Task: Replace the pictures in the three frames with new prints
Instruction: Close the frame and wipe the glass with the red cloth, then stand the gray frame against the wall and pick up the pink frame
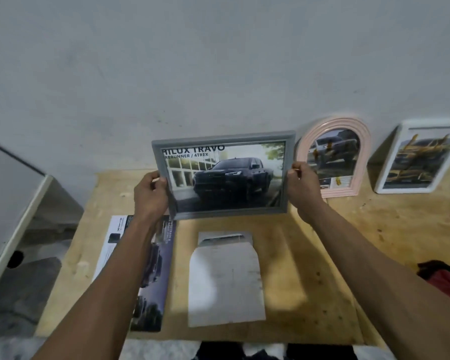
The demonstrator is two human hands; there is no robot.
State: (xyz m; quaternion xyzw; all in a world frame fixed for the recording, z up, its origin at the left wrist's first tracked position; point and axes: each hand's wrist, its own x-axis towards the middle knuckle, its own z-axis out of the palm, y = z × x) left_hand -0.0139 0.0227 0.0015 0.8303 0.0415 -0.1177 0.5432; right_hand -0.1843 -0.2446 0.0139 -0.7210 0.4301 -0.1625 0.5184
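— How is the grey frame (pixel 224 175) seen?

— It is held upright above the wooden surface (pixel 309 255), in front of the pale wall (pixel 218 61), slightly tilted. A print of a dark pickup truck in front of a glazed building is shown in it. "HILUX TRAVO" can be read across the top, its first letter cut by the frame edge, and below it "RERUNNER / 4TREX".

— And by what is it held?

— Its left edge is gripped by the left hand (pixel 151 196), the fingers curled round the moulding. Its right edge is gripped by the right hand (pixel 300 188), the fingers likewise clamped on it.

— What is placed beside it?

— A pink arched frame (pixel 334 157) is leaned against the wall just to the right, with a truck picture in it. Further right a white frame (pixel 421 157) is leaned, with a yellowish picture that is too blurred to be made out.

— And below the held frame?

— A pale sheet (pixel 226 284) is laid flat on the surface, with a print (pixel 225 238) partly tucked under its far edge. A dark brochure (pixel 151 276) is laid to the left, under the left forearm; its writing cannot be read. A red cloth (pixel 444 279) is seen at the right edge.
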